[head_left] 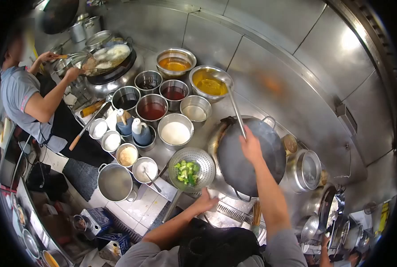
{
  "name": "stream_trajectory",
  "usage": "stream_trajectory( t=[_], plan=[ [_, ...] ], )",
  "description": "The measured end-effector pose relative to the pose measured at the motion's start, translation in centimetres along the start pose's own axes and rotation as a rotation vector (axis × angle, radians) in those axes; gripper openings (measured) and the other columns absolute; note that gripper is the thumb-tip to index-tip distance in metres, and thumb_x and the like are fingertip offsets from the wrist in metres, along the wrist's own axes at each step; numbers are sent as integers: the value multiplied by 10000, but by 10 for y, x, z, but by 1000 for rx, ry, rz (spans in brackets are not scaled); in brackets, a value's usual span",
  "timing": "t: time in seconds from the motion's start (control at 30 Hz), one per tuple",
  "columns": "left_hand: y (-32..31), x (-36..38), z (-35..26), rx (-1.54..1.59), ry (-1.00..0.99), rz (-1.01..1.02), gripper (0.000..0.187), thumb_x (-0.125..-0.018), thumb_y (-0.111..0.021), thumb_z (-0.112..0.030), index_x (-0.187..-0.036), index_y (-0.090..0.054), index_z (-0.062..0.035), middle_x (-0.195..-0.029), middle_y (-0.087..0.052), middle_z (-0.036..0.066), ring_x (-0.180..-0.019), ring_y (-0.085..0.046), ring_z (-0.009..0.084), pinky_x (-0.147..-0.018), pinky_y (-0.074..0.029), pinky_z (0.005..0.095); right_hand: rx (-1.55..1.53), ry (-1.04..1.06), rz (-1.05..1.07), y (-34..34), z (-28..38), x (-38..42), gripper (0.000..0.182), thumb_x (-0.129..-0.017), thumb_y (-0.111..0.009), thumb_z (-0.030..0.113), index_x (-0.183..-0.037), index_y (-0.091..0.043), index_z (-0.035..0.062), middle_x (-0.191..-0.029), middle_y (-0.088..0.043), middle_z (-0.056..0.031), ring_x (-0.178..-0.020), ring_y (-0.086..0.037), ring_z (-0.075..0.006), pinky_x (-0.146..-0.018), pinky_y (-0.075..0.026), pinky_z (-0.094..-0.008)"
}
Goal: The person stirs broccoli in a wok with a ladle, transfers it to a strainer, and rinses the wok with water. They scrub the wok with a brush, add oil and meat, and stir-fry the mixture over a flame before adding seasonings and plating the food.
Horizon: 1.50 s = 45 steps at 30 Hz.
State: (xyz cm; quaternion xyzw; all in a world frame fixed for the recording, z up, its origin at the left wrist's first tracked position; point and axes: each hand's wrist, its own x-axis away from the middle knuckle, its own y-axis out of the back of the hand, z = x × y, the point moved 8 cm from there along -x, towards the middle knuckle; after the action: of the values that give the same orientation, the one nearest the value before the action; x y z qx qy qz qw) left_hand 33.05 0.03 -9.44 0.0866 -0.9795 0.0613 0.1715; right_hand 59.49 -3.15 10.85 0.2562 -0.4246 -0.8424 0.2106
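Observation:
My right hand (251, 143) is closed around the long handle of a metal ladle (235, 104). The ladle's bowl is over the rim of a steel bowl of yellow oil (207, 84). Beneath that hand lies a big dark wok (243, 151) with haze over it. My left hand (204, 202), thumb raised and apart from the fingers, is near the front of the stove with nothing visible in it. Just above it, a round perforated strainer (204, 172) bears green broccoli pieces (186, 172); its handle runs down to the left.
Steel pots of sauces stand left of the wok, including a red one (152, 107) and a white one (175, 132). A stockpot (115, 182) is at lower left. Another person (38, 95) works at a second wok (112, 58). A lidded pot (308, 169) stands at right.

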Motion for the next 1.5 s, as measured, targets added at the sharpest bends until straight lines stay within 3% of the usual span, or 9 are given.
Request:
stream_trajectory(
  t=[0.1, 0.2, 0.37, 0.43, 0.6, 0.87, 0.93, 1.2, 1.5],
  plan=[
    [35, 31, -8, -140, 12, -6, 860, -874, -677, -351, -1381, -154, 107, -1280, -499, 338, -1168, -566, 398, -1007, -438, 423, -839, -469, 146, 42, -10, 127, 516, -993, -537, 115, -1478, -371, 47, -578, -467, 15, -442, -427, -79, -388, -329, -251],
    [50, 43, 18, -392, 42, -50, 774, -809, -709, -238, -1363, -239, 29, -1267, -461, 391, -1182, -513, 516, -998, -443, 483, 102, -266, -12, 92, -37, 229, 510, -952, -608, 136, -1421, -430, 44, -601, -565, -40, -487, -543, -150, -475, -446, -316],
    [50, 42, 49, -520, 76, -69, 726, -769, -749, -233, -1378, -375, -103, -1149, -542, 299, -1096, -544, 472, -964, -441, 509, -137, -494, 24, 65, -31, 267, 507, -926, -634, 91, -1391, -436, 52, -626, -576, -40, -499, -549, -139, -480, -451, -314],
    [42, 41, 38, -550, -82, 53, 676, -749, -755, -223, -1337, -454, -84, -1188, -530, 250, -1087, -535, 451, -966, -432, 504, -728, -681, 30, 25, -15, 252, 525, -928, -623, 65, -1405, -405, 59, -650, -546, -13, -468, -498, -96, -428, -409, -270],
    [48, 50, 58, -614, -156, -350, 689, -747, -736, -181, -1364, -445, -89, -1124, -523, 211, -1056, -511, 420, -917, -429, 503, -1007, -500, 100, -47, 20, 170, 496, -924, -612, 35, -1369, -393, 54, -677, -510, -13, -429, -430, -77, -360, -350, -236],
    [49, 64, 50, -579, -169, -366, 635, -749, -647, -111, -1313, -385, 19, -1182, -506, 271, -1107, -550, 441, -936, -450, 521, -747, -473, 366, -103, 20, 85, 415, -946, -634, 239, -1299, -459, 108, -656, -431, 25, -443, -376, -66, -353, -286, -234],
    [56, 72, 48, -549, -183, -400, 627, -753, -635, -100, -1316, -384, 12, -1182, -505, 274, -1099, -554, 443, -926, -454, 521, -694, -452, 492, -111, 15, 68, 164, -942, -625, 168, -1044, -518, 97, -668, -487, 12, -495, -459, -81, -438, -414, -251],
    [53, 75, 53, -573, -275, -583, 584, -773, -648, -120, -1293, -400, -23, -1156, -499, 254, -1041, -585, 433, -871, -483, 506, -447, -404, 548, -99, 38, 44, 311, -905, -657, 273, -676, -550, 91, -595, -511, -49, -473, -434, -176, -400, -326, -300],
    [47, 68, 59, -686, -248, -557, 531, -793, -659, -150, -1258, -431, -34, -1142, -500, 228, -1003, -603, 420, -824, -503, 512, -512, -579, 732, -100, 44, 15, 348, -918, -603, 341, -641, -494, 160, -574, -475, 3, -503, -444, -151, -436, -325, -299]
  ],
)
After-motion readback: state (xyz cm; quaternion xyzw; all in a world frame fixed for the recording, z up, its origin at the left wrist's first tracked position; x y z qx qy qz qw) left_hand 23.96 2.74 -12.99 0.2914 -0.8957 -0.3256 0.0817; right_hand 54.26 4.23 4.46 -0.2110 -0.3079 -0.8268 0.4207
